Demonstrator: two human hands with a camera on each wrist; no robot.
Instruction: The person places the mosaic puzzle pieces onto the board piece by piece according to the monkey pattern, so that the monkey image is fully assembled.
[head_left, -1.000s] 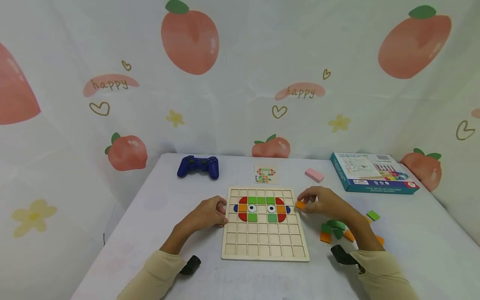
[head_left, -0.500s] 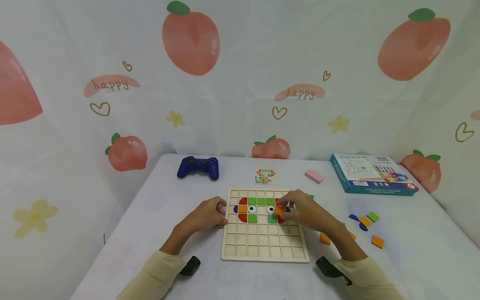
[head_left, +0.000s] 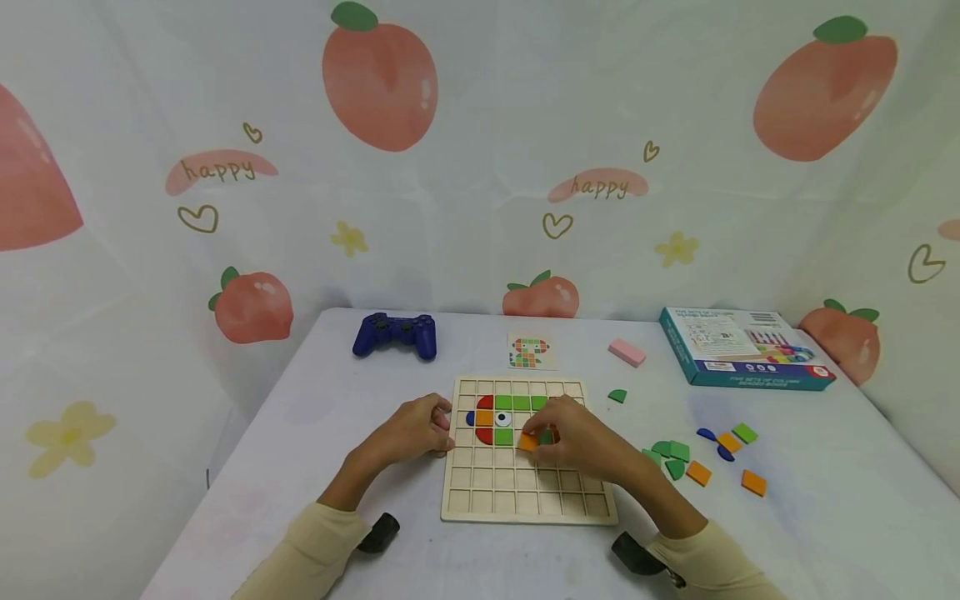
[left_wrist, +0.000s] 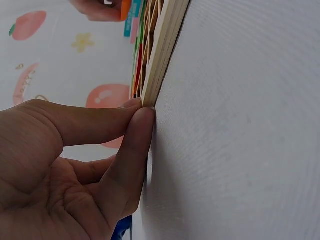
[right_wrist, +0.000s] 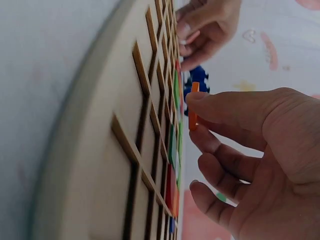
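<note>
A wooden grid board point(head_left: 482, 502) lies on the white table with red, green, orange and blue tiles and a round eye piece point(head_left: 503, 419) in its upper rows. My left hand point(head_left: 409, 427) pinches the board's left edge; the left wrist view has thumb and finger right at the wooden rim point(left_wrist: 165, 55). My right hand point(head_left: 581, 437) is over the board, holding an orange square tile point(right_wrist: 194, 107) between thumb and index finger. In the right wrist view that tile stands on edge, just above the grid. The right hand hides the board's right-hand tiles in the head view.
Loose green pieces point(head_left: 677, 451), orange squares point(head_left: 753, 483) and blue half-rounds point(head_left: 725, 454) lie right of the board. Behind it are a printed pattern card point(head_left: 531, 351), a pink block point(head_left: 627, 352), a blue game controller point(head_left: 395, 335) and a teal box point(head_left: 750, 348).
My right hand has carried the orange tile left from beside the board's right edge to over its middle. The left hand has stayed at the left edge.
</note>
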